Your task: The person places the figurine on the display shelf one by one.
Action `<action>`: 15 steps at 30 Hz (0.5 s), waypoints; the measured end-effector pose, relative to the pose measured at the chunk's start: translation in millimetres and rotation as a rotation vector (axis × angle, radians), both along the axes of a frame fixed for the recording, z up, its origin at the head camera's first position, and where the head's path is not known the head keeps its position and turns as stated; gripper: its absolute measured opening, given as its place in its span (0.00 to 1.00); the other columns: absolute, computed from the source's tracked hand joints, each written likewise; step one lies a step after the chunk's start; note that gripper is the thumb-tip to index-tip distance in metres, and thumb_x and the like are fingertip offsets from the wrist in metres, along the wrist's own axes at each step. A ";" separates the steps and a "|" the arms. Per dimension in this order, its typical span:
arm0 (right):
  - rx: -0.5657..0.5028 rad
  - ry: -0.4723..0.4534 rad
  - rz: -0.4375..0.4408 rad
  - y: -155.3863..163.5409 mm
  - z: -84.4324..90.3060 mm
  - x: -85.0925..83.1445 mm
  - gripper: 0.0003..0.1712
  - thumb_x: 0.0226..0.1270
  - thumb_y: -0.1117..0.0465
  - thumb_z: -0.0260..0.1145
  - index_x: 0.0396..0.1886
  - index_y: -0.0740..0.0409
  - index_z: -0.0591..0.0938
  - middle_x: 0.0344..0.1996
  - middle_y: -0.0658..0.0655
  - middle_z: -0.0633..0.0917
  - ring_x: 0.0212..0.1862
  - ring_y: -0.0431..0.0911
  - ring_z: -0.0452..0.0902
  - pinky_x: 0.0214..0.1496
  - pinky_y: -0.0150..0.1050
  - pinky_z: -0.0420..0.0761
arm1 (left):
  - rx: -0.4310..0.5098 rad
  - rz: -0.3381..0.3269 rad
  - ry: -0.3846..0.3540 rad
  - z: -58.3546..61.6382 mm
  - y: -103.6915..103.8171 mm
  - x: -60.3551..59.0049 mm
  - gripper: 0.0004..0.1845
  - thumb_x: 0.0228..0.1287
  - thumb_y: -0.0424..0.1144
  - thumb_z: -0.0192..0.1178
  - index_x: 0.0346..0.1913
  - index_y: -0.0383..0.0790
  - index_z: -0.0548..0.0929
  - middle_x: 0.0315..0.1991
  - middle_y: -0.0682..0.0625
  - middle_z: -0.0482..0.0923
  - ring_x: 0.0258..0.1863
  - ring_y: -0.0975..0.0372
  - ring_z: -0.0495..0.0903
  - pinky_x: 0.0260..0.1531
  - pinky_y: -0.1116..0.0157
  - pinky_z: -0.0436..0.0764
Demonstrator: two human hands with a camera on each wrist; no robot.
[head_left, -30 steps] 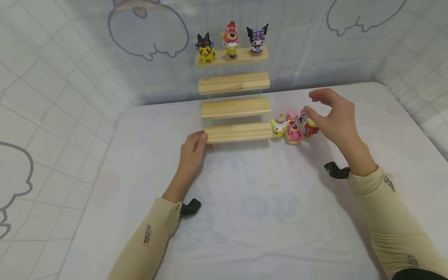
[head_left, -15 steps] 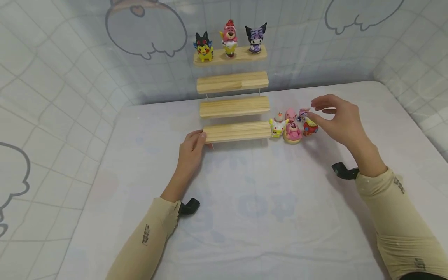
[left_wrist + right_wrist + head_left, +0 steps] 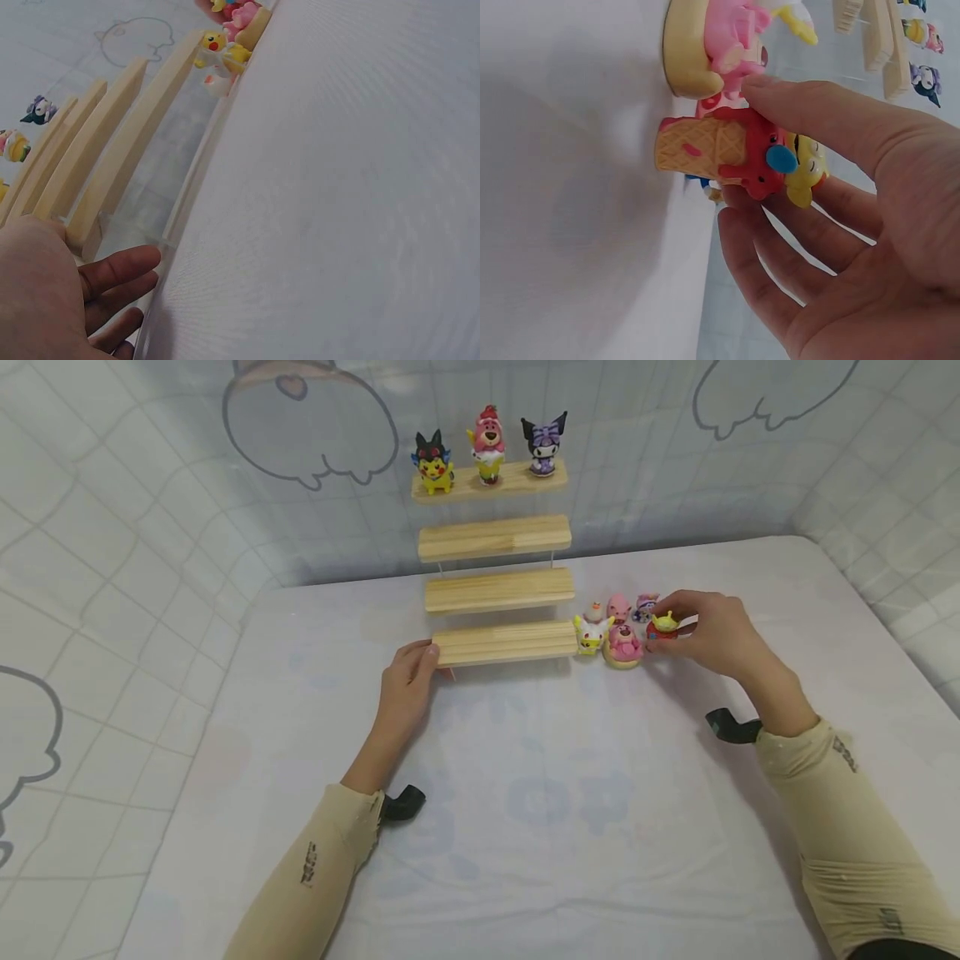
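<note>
A stepped display stand with several pale wooden shelves rises toward the back wall. At the left end of its lowest shelf (image 3: 506, 643), my left hand (image 3: 407, 681) holds on, thumb against the wood; in the left wrist view its fingers (image 3: 124, 270) lie beside the clear support. To the right, my right hand (image 3: 716, 631) pinches a small ice-cream-cone figurine (image 3: 705, 146) with a red body, blue nose and yellow head. Beside it a pink bear figurine (image 3: 622, 647) sits on a tan base. A white-and-yellow figurine (image 3: 591, 635) stands against the stand's right end.
Smaller figurines, including a pink one (image 3: 618, 607) and a purple one (image 3: 646, 607), stand just behind. The top shelf carries a black-hooded yellow figurine (image 3: 433, 464), a pink bear in a red hat (image 3: 489, 446) and a purple-bowed figurine (image 3: 543, 446). A white cloth (image 3: 525, 827) covers the table.
My right hand has come down from above the group, and its thumb and fingers have closed on the ice-cream-cone figurine. My left hand stays at the shelf's end.
</note>
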State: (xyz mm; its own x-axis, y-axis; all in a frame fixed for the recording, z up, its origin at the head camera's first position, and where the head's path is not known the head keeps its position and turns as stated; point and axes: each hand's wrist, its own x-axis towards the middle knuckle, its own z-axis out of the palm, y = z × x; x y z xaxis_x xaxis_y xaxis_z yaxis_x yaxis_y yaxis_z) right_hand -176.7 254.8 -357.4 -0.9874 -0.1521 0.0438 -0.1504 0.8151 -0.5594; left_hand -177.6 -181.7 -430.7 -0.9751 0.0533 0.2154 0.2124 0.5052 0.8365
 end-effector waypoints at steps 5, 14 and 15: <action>0.018 0.016 0.014 0.0 -1.5 -0.8 0.27 0.61 0.58 0.82 0.59 0.60 0.85 0.54 0.67 0.87 0.55 0.62 0.85 0.57 0.62 0.84 | 0.001 0.002 0.000 -1.4 -1.0 -1.3 0.27 0.84 0.54 0.48 0.39 0.36 0.89 0.68 0.41 0.78 0.73 0.51 0.72 0.73 0.48 0.70; 0.031 0.031 0.013 -0.2 -2.0 -0.7 0.28 0.59 0.59 0.82 0.58 0.60 0.85 0.51 0.68 0.87 0.51 0.62 0.86 0.53 0.59 0.85 | 0.010 0.008 -0.002 -1.5 -0.2 -0.8 0.28 0.84 0.55 0.48 0.37 0.38 0.89 0.67 0.42 0.79 0.73 0.53 0.73 0.73 0.49 0.70; 0.033 0.033 0.008 0.0 -1.9 -0.5 0.27 0.59 0.59 0.82 0.58 0.60 0.85 0.51 0.68 0.87 0.50 0.62 0.86 0.52 0.57 0.85 | 0.011 0.006 0.001 -1.7 -0.2 -1.0 0.28 0.84 0.55 0.48 0.37 0.38 0.89 0.67 0.42 0.79 0.73 0.53 0.73 0.73 0.49 0.70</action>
State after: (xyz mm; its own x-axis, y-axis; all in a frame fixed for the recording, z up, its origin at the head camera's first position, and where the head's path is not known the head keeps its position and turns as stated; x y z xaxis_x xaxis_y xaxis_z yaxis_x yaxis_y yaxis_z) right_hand -177.2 254.9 -359.2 -0.9841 -0.1624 0.0714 -0.1754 0.8320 -0.5264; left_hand -178.5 -181.9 -432.4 -0.9753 0.0449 0.2165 0.2097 0.4972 0.8419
